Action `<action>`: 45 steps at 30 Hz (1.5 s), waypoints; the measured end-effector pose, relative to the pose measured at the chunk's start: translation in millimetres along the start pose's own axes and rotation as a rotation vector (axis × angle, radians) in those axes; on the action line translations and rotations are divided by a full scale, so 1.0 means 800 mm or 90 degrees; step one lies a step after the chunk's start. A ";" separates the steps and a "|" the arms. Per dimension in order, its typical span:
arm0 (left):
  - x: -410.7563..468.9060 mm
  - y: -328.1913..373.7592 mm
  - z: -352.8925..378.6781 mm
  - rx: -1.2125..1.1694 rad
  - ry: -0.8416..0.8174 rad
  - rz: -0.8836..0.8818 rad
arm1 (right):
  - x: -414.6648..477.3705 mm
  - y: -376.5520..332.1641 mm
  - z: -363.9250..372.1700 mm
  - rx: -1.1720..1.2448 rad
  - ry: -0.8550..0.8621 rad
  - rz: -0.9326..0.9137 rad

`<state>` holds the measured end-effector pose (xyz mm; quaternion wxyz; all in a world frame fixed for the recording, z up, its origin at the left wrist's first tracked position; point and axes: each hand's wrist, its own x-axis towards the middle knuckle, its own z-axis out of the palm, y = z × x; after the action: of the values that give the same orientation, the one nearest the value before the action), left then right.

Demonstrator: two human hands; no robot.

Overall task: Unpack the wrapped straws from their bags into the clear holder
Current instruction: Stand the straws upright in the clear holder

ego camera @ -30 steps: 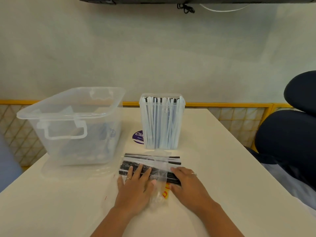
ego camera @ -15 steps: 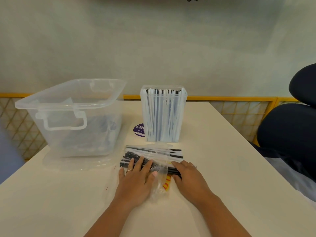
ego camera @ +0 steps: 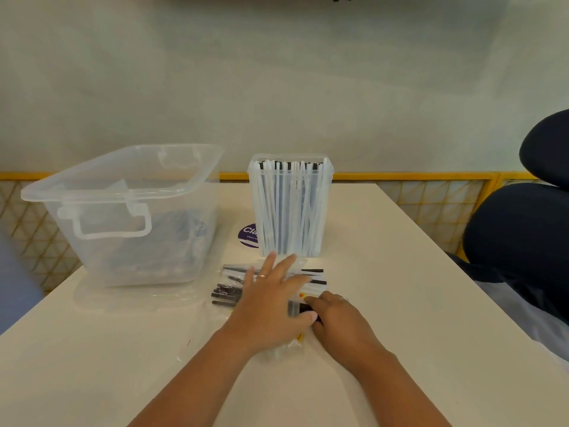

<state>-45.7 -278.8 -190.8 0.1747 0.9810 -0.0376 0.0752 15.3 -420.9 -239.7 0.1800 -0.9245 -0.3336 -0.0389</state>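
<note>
I see the left hand [ego camera: 271,303] lying flat on the bag [ego camera: 289,346], fingers spread and straight and pointing toward the far edge of the table [ego camera: 400,303]. It is a little blurred. The right hand [ego camera: 341,322] sits just beside it on the right, touching the left thumb, with its fingers bent down over the bag's right end. I cannot tell whether they pinch the plastic or only press on it.

The wrapped straws [ego camera: 226,292] lie crosswise in the bag, their dark ends poking out left of the left hand and a few thin ones showing past its fingertips. The clear holder [ego camera: 291,208] stands upright just beyond the bag, packed with upright white-wrapped ones. A purple sticker [ego camera: 248,235] shows at its left foot.

To the far left stands a clear storage bin [ego camera: 123,217] with a handle facing me; its contents are too hazy to name. A yellow rail [ego camera: 400,175] runs behind the table, and a dark chair [ego camera: 523,235] fills the right edge.
</note>
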 end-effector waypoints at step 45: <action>0.052 0.090 -0.104 -0.622 0.203 -0.004 | 0.003 0.036 -0.019 0.917 0.130 0.281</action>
<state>-23.0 -319.0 -82.6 0.6168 0.7611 -0.0379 0.1972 35.7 -445.5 -233.6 0.7728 -0.6156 -0.0658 0.1397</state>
